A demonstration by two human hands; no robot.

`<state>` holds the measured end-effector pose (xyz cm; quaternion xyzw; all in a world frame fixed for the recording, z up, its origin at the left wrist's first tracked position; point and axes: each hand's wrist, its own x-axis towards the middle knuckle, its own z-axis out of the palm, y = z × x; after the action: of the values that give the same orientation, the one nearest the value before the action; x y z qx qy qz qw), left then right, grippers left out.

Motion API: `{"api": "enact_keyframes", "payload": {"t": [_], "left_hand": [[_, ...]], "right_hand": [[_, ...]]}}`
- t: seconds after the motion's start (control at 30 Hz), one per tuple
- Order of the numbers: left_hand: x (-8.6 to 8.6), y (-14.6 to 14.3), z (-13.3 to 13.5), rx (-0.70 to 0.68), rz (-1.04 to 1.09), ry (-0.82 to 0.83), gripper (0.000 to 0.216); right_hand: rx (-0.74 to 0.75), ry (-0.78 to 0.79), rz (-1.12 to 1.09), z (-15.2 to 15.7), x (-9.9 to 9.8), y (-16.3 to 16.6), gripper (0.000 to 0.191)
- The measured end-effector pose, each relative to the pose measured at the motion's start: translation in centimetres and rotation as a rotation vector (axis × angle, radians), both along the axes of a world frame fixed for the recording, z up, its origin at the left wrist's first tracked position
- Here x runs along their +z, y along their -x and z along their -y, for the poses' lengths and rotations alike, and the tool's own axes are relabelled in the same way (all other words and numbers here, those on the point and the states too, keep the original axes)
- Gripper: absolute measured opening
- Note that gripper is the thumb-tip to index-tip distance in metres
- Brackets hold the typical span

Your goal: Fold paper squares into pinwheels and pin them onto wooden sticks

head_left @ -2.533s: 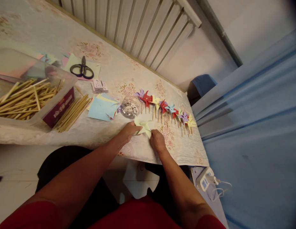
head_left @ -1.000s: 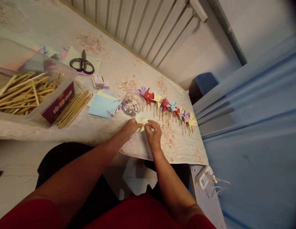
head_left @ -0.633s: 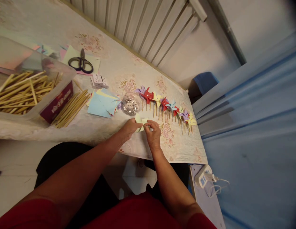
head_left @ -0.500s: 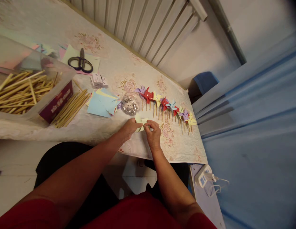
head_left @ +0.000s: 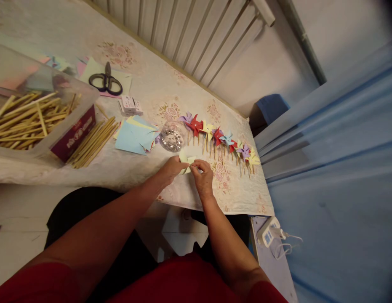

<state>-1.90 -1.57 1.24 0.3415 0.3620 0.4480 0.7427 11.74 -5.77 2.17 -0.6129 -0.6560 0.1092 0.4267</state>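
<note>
Near the table's front edge, my left hand (head_left: 173,166) grips a pale green paper pinwheel (head_left: 184,159) by its left side, thumb on top. My right hand (head_left: 202,172) is closed in a pinch at the pinwheel's middle and right side; any small piece between those fingertips is too small to make out. Just beyond the hands sits a clear round dish (head_left: 172,136) of shiny metal pins. To its right, finished pinwheels on sticks (head_left: 217,136) lie in a slanting row, in red, yellow, purple and blue.
Blue and yellow paper squares (head_left: 134,135) are stacked left of the dish. Behind them are small white boxes (head_left: 130,105) and dark-handled scissors (head_left: 106,82). A bundle of sticks (head_left: 94,143) leans by a clear plastic bin (head_left: 88,94) full of sticks. A white power strip (head_left: 269,232) stands at lower right.
Both hands keep their hold on the pale green pinwheel, almost in the same place. The view has shifted very slightly; nothing else has visibly moved.
</note>
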Motion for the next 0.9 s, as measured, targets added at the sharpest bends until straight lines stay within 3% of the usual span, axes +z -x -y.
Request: {"api": "enact_keyframes", "payload": {"t": [0.47,0.63,0.9], "left_hand": [[-0.6,-0.3,0.0,-0.002,-0.124,-0.071,0.031],[-1.3,-0.5,-0.2,0.037,-0.293,-0.16,0.03],[-0.9,-0.6,-0.4,0.049,-0.462,-0.265,0.028]], "right_hand": [[0.01,0.072,0.081,-0.2,0.5,-0.2,0.012],[0.01,0.089,0.251,-0.1,1.5,0.0,0.015],[-0.087,0.052,0.418,0.2,1.6,0.4,0.013]]}}
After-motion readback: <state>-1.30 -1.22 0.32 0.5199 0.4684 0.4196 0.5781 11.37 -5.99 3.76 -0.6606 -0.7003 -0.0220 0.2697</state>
